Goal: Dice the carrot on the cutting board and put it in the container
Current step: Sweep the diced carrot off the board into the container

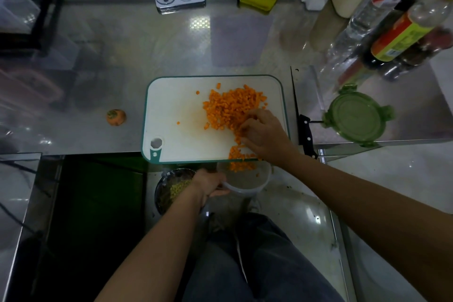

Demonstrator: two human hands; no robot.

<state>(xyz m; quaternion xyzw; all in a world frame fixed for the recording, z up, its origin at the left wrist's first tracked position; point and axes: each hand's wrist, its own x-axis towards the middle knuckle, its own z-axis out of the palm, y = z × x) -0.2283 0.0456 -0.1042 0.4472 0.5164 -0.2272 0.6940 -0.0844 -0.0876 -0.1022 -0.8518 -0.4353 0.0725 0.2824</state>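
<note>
L hand (208, 185), container (248, 182) by steel counter (159, 51)

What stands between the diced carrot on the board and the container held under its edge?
Nothing visible. The left hand holds the container just below the near edge of the cutting board, and the right hand rests on the diced carrot by that edge. Some pieces already lie inside. The knife lies off the board, to the right.

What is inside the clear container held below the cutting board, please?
Some diced carrot pieces lie at the far side of the container; the rest looks bare. The cutting board covers its far rim.
</note>
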